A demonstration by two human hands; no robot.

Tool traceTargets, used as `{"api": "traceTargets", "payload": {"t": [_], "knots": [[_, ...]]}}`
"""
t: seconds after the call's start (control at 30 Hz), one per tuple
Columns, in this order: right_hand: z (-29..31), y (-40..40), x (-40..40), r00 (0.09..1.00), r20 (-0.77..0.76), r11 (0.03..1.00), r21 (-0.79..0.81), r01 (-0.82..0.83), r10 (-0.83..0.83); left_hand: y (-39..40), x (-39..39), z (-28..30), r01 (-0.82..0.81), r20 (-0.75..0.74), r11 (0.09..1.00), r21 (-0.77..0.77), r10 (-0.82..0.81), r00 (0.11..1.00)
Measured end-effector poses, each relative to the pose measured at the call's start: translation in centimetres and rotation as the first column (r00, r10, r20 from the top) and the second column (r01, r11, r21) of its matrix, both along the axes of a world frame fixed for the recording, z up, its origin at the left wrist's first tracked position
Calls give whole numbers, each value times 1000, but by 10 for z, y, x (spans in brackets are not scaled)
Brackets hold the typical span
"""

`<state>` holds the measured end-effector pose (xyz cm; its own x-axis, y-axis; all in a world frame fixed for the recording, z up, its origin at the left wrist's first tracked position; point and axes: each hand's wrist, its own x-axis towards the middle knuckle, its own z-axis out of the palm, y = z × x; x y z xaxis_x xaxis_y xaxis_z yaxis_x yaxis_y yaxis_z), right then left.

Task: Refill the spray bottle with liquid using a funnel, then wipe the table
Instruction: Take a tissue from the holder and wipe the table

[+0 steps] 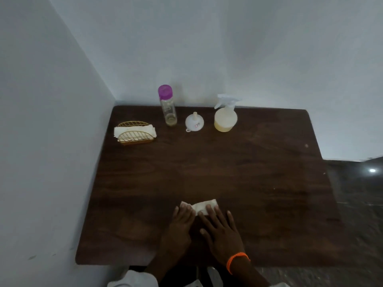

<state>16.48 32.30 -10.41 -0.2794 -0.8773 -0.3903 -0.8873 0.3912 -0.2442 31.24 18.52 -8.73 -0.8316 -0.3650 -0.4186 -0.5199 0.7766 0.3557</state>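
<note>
Wiping now, by the look of it: folded napkin [204, 206] flat on the near middle of the table [259, 183], pinned under fingertips of both hands. Left hand [182, 221] and right hand [220, 230] spread flat, fingers apart, pressing rather than clasping. Well apart at the far edge: spray bottle [225, 117], capped and holding yellowish liquid, with the upturned funnel [194, 122] and purple-capped bottle [168, 106] beside it, so refilling seems done. Next, probably: steady downward pressure and sweeps across unwiped wood, clear of the napkin holder [134, 132].
</note>
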Motion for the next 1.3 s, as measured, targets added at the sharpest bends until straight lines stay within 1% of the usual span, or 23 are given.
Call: {"api": "traceTargets", "payload": {"t": [0.07, 0.2, 0.3, 0.4, 0.5, 0.63, 0.67, 0.73, 0.8, 0.93, 1.03, 1.17, 1.3], "knots": [[1, 27, -16, 998, -3, 998, 14, 60, -60, 21, -23, 3, 52, 43, 998, -23, -51, 998], [1, 73, -54, 986, 3, 985, 48, 169, -169, 50, -78, 10, 159, 67, 985, -63, -154, 986], [1, 92, -85, 966, 3, 964, 68, 259, -260, 62, -125, 5, 225, 96, 969, -98, -215, 972], [3, 99, -119, 942, -41, 940, 61, 335, -333, 69, -173, -3, 270, 112, 956, -117, -257, 960], [3, 97, -155, 920, -66, 920, 34, 389, -387, 70, -219, -6, 274, 108, 954, -124, -262, 959], [4, 74, -203, 900, -59, 902, 0, 432, -431, 56, -270, -9, 251, 70, 958, -142, -243, 967], [4, 66, -214, 900, -54, 901, -12, 433, -433, 49, -281, -8, 232, 55, 961, -151, -226, 972], [4, 44, -236, 903, -37, 904, -31, 427, -428, 31, -300, -10, 163, -23, 968, -190, -170, 985], [7, 18, -253, 905, -30, 905, -40, 423, -424, 11, -315, -12, 116, -60, 972, -203, -130, 990], [11, -42, -278, 928, -63, 930, -53, 364, -366, -28, -328, -16, 17, -126, 977, -214, -44, 991], [16, -85, -278, 949, -71, 951, -57, 303, -306, -57, -317, -15, -52, -144, 978, -202, 23, 989], [20, -128, -252, 977, -43, 977, -39, 209, -211, -94, -283, -13, -134, -162, 973, -189, 104, 981], [17, -168, -204, 989, -13, 989, -30, 144, -144, -135, -226, -12, -182, -139, 962, -203, 156, 978]]}}
